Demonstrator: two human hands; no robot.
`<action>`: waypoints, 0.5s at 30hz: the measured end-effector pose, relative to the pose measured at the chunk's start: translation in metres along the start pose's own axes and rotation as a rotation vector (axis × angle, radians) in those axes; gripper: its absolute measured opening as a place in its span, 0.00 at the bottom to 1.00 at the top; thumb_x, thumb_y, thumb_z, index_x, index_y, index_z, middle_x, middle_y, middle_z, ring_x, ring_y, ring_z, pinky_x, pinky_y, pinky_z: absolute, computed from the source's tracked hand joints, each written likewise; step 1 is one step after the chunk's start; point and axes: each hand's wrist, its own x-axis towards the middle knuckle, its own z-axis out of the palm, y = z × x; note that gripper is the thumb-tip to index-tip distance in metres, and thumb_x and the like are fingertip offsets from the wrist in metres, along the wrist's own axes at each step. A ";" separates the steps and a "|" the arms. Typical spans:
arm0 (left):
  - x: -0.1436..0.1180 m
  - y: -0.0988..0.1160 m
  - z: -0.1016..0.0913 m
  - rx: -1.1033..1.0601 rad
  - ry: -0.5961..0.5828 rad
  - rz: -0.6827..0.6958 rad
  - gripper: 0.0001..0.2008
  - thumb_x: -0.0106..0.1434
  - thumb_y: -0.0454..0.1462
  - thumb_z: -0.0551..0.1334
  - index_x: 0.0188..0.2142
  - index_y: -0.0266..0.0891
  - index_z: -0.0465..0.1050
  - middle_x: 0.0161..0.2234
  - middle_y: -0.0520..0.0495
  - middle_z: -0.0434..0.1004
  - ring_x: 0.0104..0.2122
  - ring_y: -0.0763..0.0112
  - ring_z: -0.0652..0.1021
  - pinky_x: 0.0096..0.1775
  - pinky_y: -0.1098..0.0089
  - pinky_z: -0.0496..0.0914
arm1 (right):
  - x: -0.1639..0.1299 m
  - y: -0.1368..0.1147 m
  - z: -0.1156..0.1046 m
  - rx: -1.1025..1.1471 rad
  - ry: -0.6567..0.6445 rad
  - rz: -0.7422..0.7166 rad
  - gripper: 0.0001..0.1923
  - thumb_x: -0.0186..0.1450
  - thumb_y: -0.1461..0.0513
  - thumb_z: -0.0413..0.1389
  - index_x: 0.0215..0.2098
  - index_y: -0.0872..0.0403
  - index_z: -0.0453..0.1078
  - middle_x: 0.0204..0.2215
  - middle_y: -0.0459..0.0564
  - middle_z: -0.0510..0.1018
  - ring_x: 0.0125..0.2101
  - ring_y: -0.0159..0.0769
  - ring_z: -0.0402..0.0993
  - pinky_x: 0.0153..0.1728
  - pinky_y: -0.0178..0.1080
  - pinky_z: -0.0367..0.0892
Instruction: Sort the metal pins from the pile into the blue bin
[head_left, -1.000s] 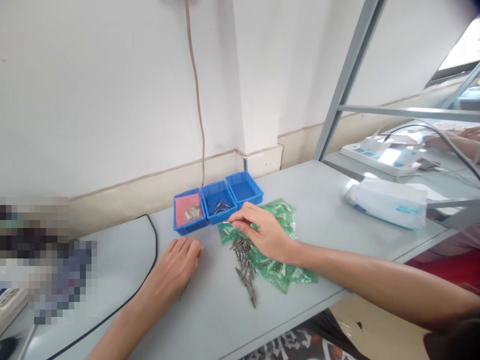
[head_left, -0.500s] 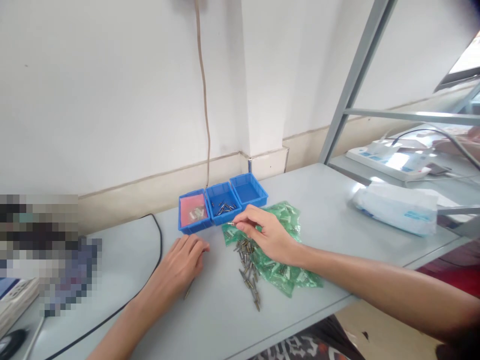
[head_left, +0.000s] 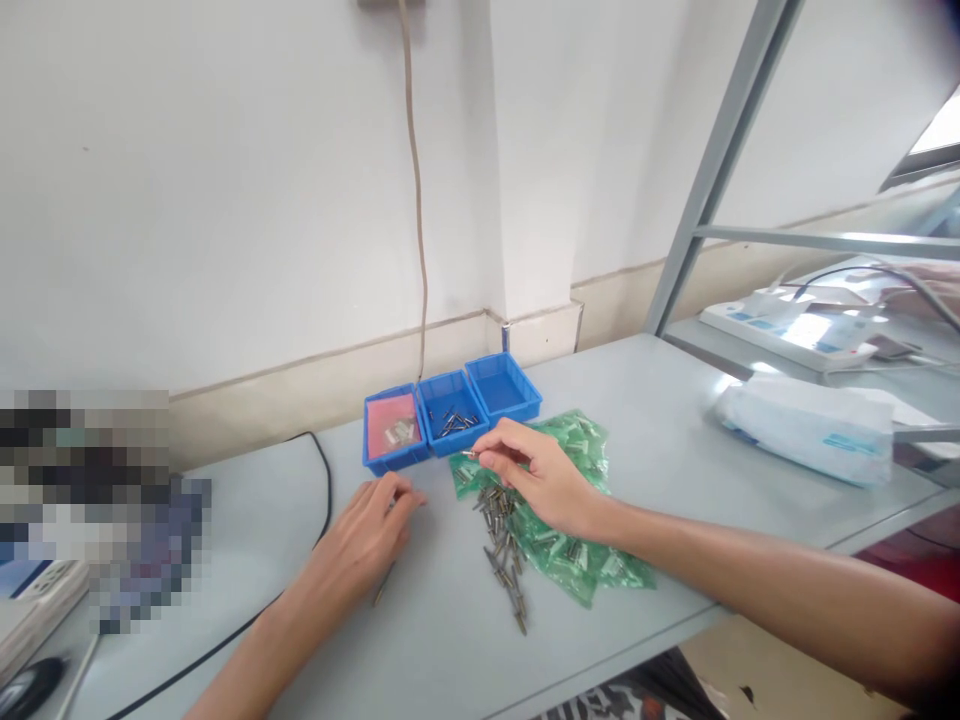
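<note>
Left hand and right hand are both out over the grey table, a gap between them. Green plastic bagging sprawls under and around the right hand, small silvery pieces showing in it or on it. Far of the hands stand three blue trays in a row: left tray with a pink sheet and pale pieces, middle tray with dark pins, right tray farthest right. Left of the bagging, a heap of pins trails toward the near side. Smaller now: one lone rod pokes out by the left hand, pointing near. Smallest of all, the metal pin juts left from the right hand's fingertips, its length roughly left to right, the middle tray just beyond it; the left hand sits left and nearer, apart from it. Right hand, then: thumb and forefinger pinched narrow on that pin. Left hand: loosely curled, fingers half bent; whether it grips anything, I can't tell.
</note>
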 end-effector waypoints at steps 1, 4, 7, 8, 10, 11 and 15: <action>0.001 0.000 -0.001 -0.008 0.016 -0.001 0.18 0.74 0.25 0.50 0.57 0.41 0.68 0.47 0.42 0.73 0.43 0.61 0.77 0.45 0.63 0.75 | 0.000 0.000 0.000 0.001 -0.002 -0.001 0.09 0.78 0.58 0.56 0.46 0.51 0.78 0.38 0.48 0.78 0.35 0.35 0.74 0.37 0.38 0.70; 0.001 0.000 0.000 -0.049 0.008 -0.027 0.18 0.75 0.27 0.50 0.58 0.42 0.68 0.48 0.42 0.73 0.45 0.62 0.77 0.47 0.63 0.75 | -0.001 -0.001 0.001 0.021 -0.006 0.009 0.09 0.77 0.57 0.56 0.45 0.51 0.78 0.38 0.48 0.78 0.33 0.35 0.73 0.35 0.38 0.70; -0.002 -0.003 0.004 -0.096 -0.027 -0.053 0.20 0.76 0.27 0.48 0.62 0.42 0.65 0.50 0.40 0.72 0.49 0.60 0.78 0.50 0.61 0.75 | -0.001 0.000 0.000 0.105 -0.020 0.068 0.10 0.77 0.55 0.58 0.45 0.51 0.78 0.35 0.47 0.78 0.29 0.33 0.70 0.32 0.38 0.68; -0.003 -0.005 0.006 -0.110 -0.036 -0.058 0.21 0.77 0.27 0.48 0.64 0.42 0.64 0.52 0.39 0.72 0.50 0.60 0.78 0.51 0.60 0.75 | -0.001 0.000 0.000 0.141 -0.027 0.093 0.10 0.76 0.55 0.58 0.45 0.51 0.78 0.35 0.47 0.78 0.29 0.33 0.70 0.32 0.37 0.68; -0.005 -0.007 0.009 -0.137 -0.045 -0.068 0.21 0.77 0.28 0.47 0.64 0.42 0.64 0.53 0.38 0.71 0.52 0.59 0.77 0.52 0.60 0.75 | 0.000 0.001 -0.001 0.206 -0.040 0.135 0.11 0.75 0.53 0.60 0.45 0.52 0.78 0.36 0.47 0.79 0.28 0.32 0.69 0.31 0.37 0.68; -0.005 -0.008 0.011 -0.151 -0.046 -0.075 0.21 0.78 0.29 0.47 0.64 0.42 0.64 0.53 0.38 0.71 0.53 0.58 0.77 0.52 0.60 0.75 | 0.001 0.001 -0.001 0.233 -0.046 0.152 0.12 0.75 0.52 0.60 0.45 0.52 0.78 0.37 0.48 0.80 0.28 0.32 0.69 0.30 0.36 0.68; -0.003 -0.004 0.010 -0.240 -0.001 -0.162 0.19 0.79 0.31 0.47 0.63 0.44 0.66 0.54 0.39 0.71 0.52 0.60 0.77 0.51 0.61 0.75 | 0.004 0.001 -0.001 0.346 -0.090 0.205 0.15 0.72 0.50 0.63 0.44 0.54 0.78 0.39 0.49 0.82 0.25 0.29 0.68 0.28 0.35 0.68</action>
